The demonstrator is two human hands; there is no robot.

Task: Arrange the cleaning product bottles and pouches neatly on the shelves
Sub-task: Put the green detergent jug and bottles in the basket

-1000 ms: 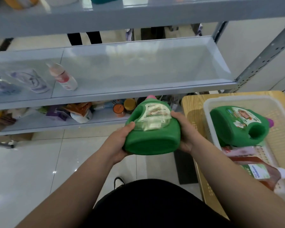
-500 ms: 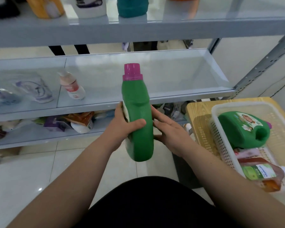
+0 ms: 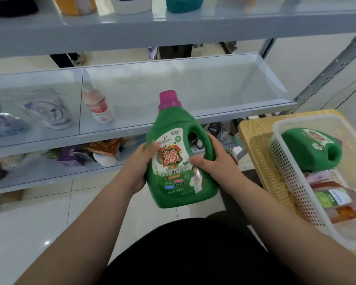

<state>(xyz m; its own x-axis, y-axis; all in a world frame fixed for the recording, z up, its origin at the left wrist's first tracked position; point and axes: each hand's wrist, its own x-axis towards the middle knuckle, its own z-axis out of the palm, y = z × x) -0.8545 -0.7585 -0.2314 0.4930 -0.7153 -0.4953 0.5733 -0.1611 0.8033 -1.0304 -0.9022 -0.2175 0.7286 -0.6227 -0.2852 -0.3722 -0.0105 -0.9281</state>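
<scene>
Left hand (image 3: pixel 139 167) wraps the left flank of the green bottle (image 3: pixel 177 128), thumb on the label's edge. The right hand (image 3: pixel 213 161) grips the handle side, fingers curled round the handle and thumb pressed on the label. The bottle hangs upright between them, pink cap up and label towards the person. It is in the air just before the front edge of the middle shelf (image 3: pixel 193 93) and touches no shelf.

This looks like the carrying step: the bottle is turned the right way and ready to go in, but not yet placed.

The next move calls for lifting the base over the shelf's front lip and setting it flat on the bare right half. That spot is well to the right of the small bottle (image 3: pixel 97 105), which stands near the seam between the two panels, and of the clear pouch (image 3: pixel 49 110) towards the left end. Keeping the label outward would suit a neat row. Both hands should probably stay on until the base sits square, since a jug this shape is likely heavy.

More stock waits in the basket (image 3: pixel 308 119) on the table (image 3: pixel 253 136) at the right. A second bottle (image 3: pixel 310 149) lies there on its side, and an orange pouch (image 3: pixel 335 199) lies at the near end.
</scene>
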